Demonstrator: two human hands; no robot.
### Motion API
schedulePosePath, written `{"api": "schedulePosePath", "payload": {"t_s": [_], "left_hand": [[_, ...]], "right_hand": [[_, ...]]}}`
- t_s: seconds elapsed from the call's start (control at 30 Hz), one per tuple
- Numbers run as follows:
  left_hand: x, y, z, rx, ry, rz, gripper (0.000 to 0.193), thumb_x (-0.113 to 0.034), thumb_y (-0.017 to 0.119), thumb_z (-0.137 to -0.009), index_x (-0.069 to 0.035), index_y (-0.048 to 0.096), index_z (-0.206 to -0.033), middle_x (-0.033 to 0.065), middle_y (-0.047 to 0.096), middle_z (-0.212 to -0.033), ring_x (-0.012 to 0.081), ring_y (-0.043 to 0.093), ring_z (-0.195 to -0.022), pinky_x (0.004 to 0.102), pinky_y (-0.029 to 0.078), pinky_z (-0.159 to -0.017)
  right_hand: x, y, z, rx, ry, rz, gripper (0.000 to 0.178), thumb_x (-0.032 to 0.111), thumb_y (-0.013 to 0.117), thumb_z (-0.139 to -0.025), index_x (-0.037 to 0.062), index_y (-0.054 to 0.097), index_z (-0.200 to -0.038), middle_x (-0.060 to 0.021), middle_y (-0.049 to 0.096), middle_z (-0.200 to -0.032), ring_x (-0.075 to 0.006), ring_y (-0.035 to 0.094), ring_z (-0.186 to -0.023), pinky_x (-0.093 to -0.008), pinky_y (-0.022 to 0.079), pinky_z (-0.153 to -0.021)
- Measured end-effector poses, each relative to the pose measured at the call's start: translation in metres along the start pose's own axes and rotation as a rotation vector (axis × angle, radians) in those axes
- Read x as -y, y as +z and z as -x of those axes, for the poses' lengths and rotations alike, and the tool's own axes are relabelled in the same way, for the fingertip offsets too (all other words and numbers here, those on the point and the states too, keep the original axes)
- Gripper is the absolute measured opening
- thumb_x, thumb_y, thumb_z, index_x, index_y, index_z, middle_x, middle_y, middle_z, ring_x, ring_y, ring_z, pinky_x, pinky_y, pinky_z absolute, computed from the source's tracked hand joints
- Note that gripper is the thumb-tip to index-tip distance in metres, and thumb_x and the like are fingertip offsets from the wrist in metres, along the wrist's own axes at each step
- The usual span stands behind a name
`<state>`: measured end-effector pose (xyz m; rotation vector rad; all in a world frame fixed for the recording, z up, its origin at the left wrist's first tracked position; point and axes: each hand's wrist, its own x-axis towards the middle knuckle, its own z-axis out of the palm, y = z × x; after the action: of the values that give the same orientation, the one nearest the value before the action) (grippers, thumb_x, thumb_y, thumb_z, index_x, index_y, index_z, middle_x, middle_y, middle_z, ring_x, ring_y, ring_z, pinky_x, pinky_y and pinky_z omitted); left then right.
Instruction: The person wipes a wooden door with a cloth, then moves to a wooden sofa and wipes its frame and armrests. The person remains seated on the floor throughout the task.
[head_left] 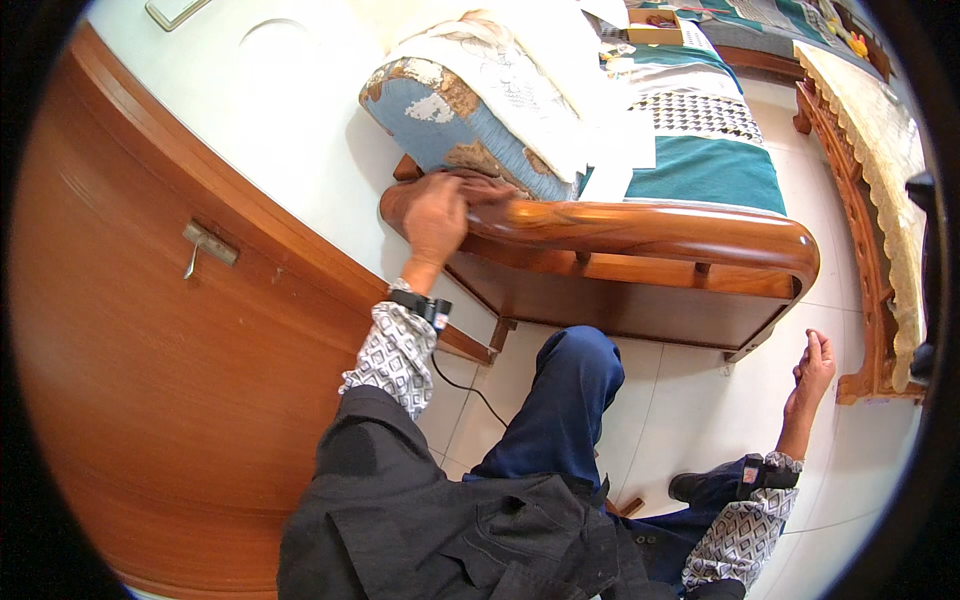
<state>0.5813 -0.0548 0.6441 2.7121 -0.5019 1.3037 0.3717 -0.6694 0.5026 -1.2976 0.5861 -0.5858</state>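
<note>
My left hand [437,220] presses a dark brown cloth [485,188] onto the near left end of a glossy wooden armrest [640,222]. The hand is slightly blurred, and its fingers are bent over the cloth. Just behind the cloth stands a blue padded cushion [430,118] with worn, peeling patches and a white cloth [510,80] draped on it. Out to the right, over the floor, my right hand [815,370] hangs in the air with its fingers curled together. Whatever lies between those fingertips, if anything, is too small to make out.
A wooden door [150,330] with a metal handle is close on the left. Teal and patterned covers [700,165] lie on the seat beyond the armrest, with an open box [655,27] farther back. At right stands a carved wooden table [850,200] under a lace-edged cover.
</note>
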Motion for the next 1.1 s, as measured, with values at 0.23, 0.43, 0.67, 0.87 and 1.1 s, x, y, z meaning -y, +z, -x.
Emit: {"api": "schedulePosePath", "payload": {"t_s": [0.23,0.43,0.67,0.87,1.1], "left_hand": [[0.066,0.0,0.004,-0.165,-0.297,-0.043,0.026,-0.012,0.055,-0.096,-0.002,0.07,-0.116,0.0178,0.069,-0.118,0.0381,0.063,-0.112,0.0459,0.049,-0.099],[-0.045,0.011,0.008,-0.015,0.033,0.074,0.023,-0.008,0.061,-0.092,-0.005,0.071,-0.112,0.0158,0.071,-0.113,0.0366,0.069,-0.099,0.0456,0.055,-0.089],[-0.086,0.013,0.009,0.125,0.134,0.163,0.027,-0.01,0.065,-0.091,-0.006,0.068,-0.118,0.0199,0.072,-0.105,0.0364,0.072,-0.087,0.0463,0.057,-0.077],[0.045,-0.007,-0.007,-0.097,-0.117,-0.01,0.024,-0.016,0.058,-0.096,-0.005,0.07,-0.113,0.0193,0.071,-0.109,0.0392,0.067,-0.101,0.0475,0.053,-0.09],[0.083,0.006,0.004,-0.121,-0.342,-0.066,0.027,-0.017,0.055,-0.098,-0.004,0.07,-0.116,0.0182,0.07,-0.115,0.0397,0.065,-0.107,0.0467,0.051,-0.094]], "right_hand": [[0.001,0.002,0.002,-0.034,-0.024,0.019,0.015,0.021,0.063,-0.105,0.0087,0.069,-0.111,0.0106,0.044,-0.069,0.0016,0.031,-0.053,-0.0175,0.023,-0.044],[-0.001,0.016,0.003,0.064,-0.03,0.118,0.015,0.022,0.062,-0.105,0.0098,0.07,-0.109,0.0106,0.044,-0.067,0.001,0.031,-0.053,-0.0179,0.024,-0.044],[0.003,0.009,0.008,-0.021,0.021,0.186,0.013,0.021,0.064,-0.103,0.0103,0.071,-0.101,0.0096,0.046,-0.066,-0.0002,0.032,-0.054,-0.0185,0.025,-0.046],[0.006,0.0,0.007,-0.002,-0.032,0.156,0.012,0.02,0.063,-0.104,0.0108,0.07,-0.101,0.0099,0.045,-0.066,0.0002,0.032,-0.054,-0.0187,0.025,-0.046],[0.014,0.002,0.01,-0.005,-0.067,0.135,0.014,0.021,0.062,-0.104,0.0099,0.07,-0.1,0.0097,0.045,-0.066,-0.0002,0.032,-0.055,-0.0194,0.024,-0.047]]}}
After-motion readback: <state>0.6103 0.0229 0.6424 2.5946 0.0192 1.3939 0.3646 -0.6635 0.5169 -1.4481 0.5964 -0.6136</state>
